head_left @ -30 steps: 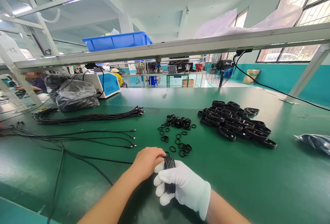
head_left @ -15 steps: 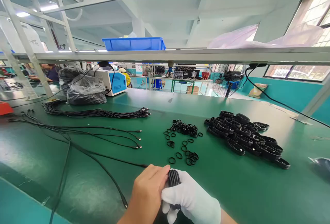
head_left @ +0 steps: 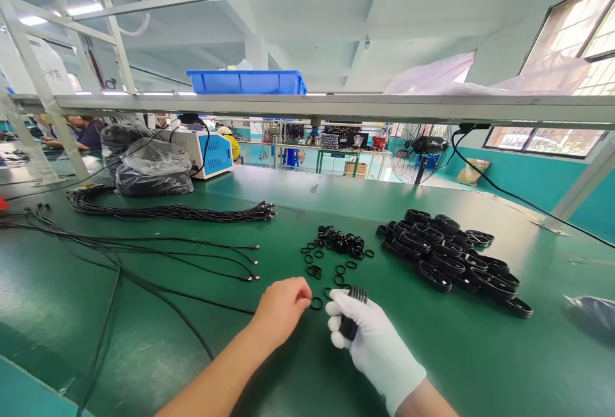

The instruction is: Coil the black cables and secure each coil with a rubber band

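Observation:
My left hand (head_left: 283, 305) is bare, its fingers pinched together at the left edge of a black ring (head_left: 316, 303) lying on the green tabletop. The fingertips partly hide that edge. In a white glove, my right hand (head_left: 368, 334) is wrapped round a coiled black cable (head_left: 357, 294), just right of the ring. Only the ribbed top and part of the side of this coil show. Beyond both hands lies a loose pile of black rings (head_left: 340, 242), with several single rings scattered in front of it.
Many coiled black cables (head_left: 446, 250) are heaped on the right. Straight black cables (head_left: 177, 212) lie bundled on the left, with loose ones nearer me. A plastic-wrapped bundle (head_left: 154, 170) and a blue-white machine (head_left: 211, 153) stand behind. Overhead runs a shelf (head_left: 346, 106) with a blue tray (head_left: 245, 82).
My left hand has come away from the coiled cable and moved to the ring on the table. My right hand has shifted up and right, still holding the coil.

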`<action>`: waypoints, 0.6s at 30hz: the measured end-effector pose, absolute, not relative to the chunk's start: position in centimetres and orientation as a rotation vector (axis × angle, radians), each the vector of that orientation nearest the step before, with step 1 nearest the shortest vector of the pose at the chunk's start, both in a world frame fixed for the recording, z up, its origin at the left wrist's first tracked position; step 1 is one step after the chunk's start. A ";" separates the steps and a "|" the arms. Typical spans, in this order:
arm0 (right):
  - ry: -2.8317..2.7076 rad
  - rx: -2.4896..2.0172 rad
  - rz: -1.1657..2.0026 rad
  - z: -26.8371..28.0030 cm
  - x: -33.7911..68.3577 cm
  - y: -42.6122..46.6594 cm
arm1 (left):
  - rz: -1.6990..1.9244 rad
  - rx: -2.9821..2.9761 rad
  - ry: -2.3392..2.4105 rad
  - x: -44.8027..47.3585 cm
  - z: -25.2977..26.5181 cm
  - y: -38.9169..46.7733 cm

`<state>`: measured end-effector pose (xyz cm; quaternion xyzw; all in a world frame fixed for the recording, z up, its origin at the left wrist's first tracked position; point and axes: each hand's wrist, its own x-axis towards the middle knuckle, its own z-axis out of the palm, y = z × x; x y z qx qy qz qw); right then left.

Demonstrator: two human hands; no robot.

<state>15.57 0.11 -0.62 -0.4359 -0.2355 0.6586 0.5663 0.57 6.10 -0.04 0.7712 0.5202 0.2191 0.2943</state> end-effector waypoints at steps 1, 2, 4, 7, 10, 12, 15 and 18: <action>-0.532 -1.025 1.525 -0.6 15.8 0.3 | 0.582 2.048 1.372 1.1 -0.6 6.3; -0.538 -1.024 1.516 -0.6 16.0 0.4 | 0.585 2.035 1.361 1.6 -1.1 6.4; -0.628 -1.071 1.471 -0.3 16.0 0.4 | 0.603 1.982 1.341 2.0 -1.7 6.3; -0.762 -1.230 1.344 0.3 15.6 0.2 | 0.607 1.823 1.274 1.6 -1.2 5.4; -0.839 -1.304 1.296 0.5 14.8 0.0 | 0.599 1.653 1.154 1.1 -0.1 3.8; -0.933 -1.314 1.285 0.2 14.2 0.0 | 0.644 1.492 1.056 1.0 0.3 2.8; -1.031 -1.358 1.153 -0.8 13.5 0.3 | 0.700 1.217 0.942 1.0 0.1 1.8; -1.059 -1.482 0.958 -1.6 13.3 0.9 | 0.702 1.177 0.871 0.4 -0.5 1.3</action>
